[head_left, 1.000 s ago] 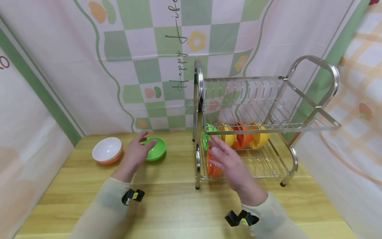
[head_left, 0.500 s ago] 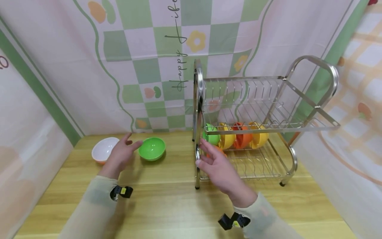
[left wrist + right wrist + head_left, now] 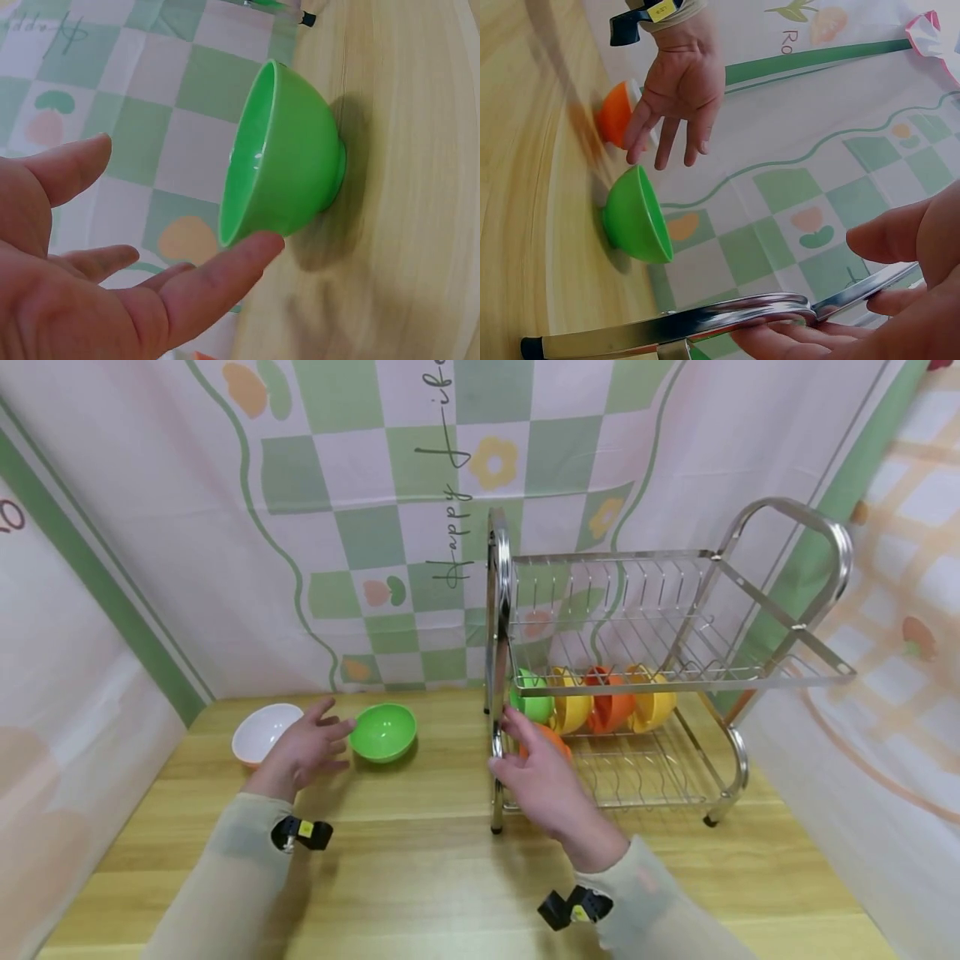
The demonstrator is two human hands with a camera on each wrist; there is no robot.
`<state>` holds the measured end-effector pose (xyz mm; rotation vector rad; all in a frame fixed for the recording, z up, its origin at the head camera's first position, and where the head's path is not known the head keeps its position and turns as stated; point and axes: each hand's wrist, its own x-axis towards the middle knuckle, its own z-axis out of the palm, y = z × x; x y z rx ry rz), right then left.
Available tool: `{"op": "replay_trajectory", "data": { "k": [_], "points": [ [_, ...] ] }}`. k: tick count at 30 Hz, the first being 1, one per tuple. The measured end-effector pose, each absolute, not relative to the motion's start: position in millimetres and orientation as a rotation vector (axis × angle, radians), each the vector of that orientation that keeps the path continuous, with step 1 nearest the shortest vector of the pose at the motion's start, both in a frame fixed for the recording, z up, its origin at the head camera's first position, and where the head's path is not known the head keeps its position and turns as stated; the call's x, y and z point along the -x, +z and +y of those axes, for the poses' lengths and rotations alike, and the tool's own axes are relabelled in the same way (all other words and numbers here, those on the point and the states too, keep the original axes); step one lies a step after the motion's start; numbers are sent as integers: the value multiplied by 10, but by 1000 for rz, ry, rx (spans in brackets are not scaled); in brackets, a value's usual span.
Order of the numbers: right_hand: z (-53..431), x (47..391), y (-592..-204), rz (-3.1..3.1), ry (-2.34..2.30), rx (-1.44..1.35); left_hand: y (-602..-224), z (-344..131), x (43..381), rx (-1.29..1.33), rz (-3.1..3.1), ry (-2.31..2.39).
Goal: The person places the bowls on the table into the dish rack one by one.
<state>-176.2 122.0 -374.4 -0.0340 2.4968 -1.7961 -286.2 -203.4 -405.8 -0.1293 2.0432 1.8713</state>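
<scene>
My left hand (image 3: 311,747) hovers over the wooden table between the green bowl (image 3: 383,732) and a white-lined orange bowl (image 3: 266,732), its fingers spread and holding nothing. In the left wrist view the index fingertip appears near the rim of the green bowl (image 3: 289,157); contact cannot be told. My right hand (image 3: 547,781) is beside the left post of the metal dish rack (image 3: 498,693), fingers relaxed with nothing in them. Behind that hand, an orange bowl (image 3: 551,739) in the lower tier is partly hidden.
Farther back on the lower tier stand a green bowl (image 3: 532,702), a yellow bowl (image 3: 572,706), a red-orange bowl (image 3: 611,706) and another yellow bowl (image 3: 654,704) on edge. The wire upper tier (image 3: 637,618) spans above them. A patterned curtain (image 3: 420,527) hangs behind the table.
My left hand has moved left, away from over the green bowl. My right hand has shifted left and down toward the rack's left post. The orange bowl behind it now shows farther back.
</scene>
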Motion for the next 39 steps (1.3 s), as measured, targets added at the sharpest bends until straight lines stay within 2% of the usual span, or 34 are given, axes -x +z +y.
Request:
{"op": "replay_trajectory", "data": {
  "k": [12,26,39],
  "points": [
    [1164,1851,-3779,2616,-1746,-55,-4192,-2052,2973,211,1775,2044],
    [1172,1858,-3792,2615,-1769,-35,-4455,-2159,3077,44,1673,2044],
    [1178,1848,-3798,2623,-1774,-6,-4589,-2142,3155,61,1543,2089]
  ]
}}
